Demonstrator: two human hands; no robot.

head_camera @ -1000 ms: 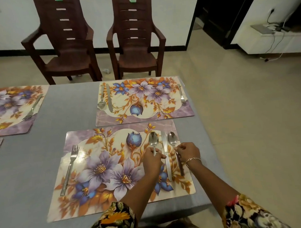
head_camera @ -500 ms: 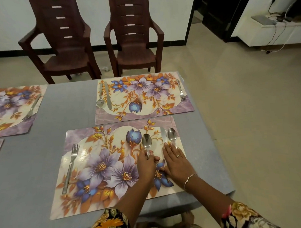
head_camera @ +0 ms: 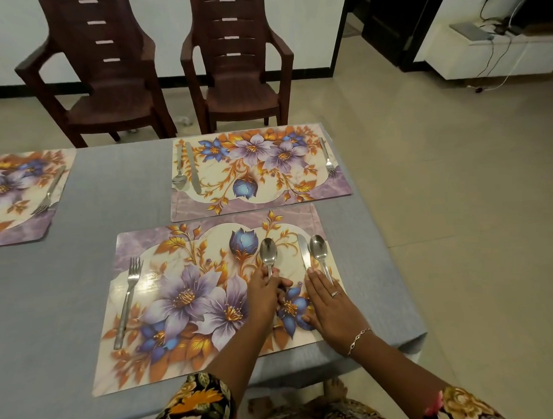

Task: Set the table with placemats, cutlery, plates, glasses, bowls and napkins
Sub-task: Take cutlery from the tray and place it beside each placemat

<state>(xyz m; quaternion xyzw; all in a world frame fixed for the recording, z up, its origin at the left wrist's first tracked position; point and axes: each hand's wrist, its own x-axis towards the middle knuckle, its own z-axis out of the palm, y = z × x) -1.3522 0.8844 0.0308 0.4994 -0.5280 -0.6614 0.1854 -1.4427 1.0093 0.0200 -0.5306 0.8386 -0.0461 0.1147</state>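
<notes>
Head view: left fingers [head_camera: 262,278] curl round the handle of the inner spoon [head_camera: 268,252], whose bowl points away on the near placemat [head_camera: 138,244]. Right fingers [head_camera: 316,279] lie straight and flat over the handles of the knife [head_camera: 304,251] and outer spoon [head_camera: 318,247], hiding their lower ends. A fork [head_camera: 130,294] lies near the mat's left edge. Beyond lies a far placemat [head_camera: 262,203] on the grey tabletop [head_camera: 117,183], then two brown chairs [head_camera: 236,94].

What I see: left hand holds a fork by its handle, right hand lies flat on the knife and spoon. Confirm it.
No: the head view shows the left hand holding a spoon, not a fork; the fork lies untouched further left. The right hand does lie flat on the knife and other spoon.
</notes>
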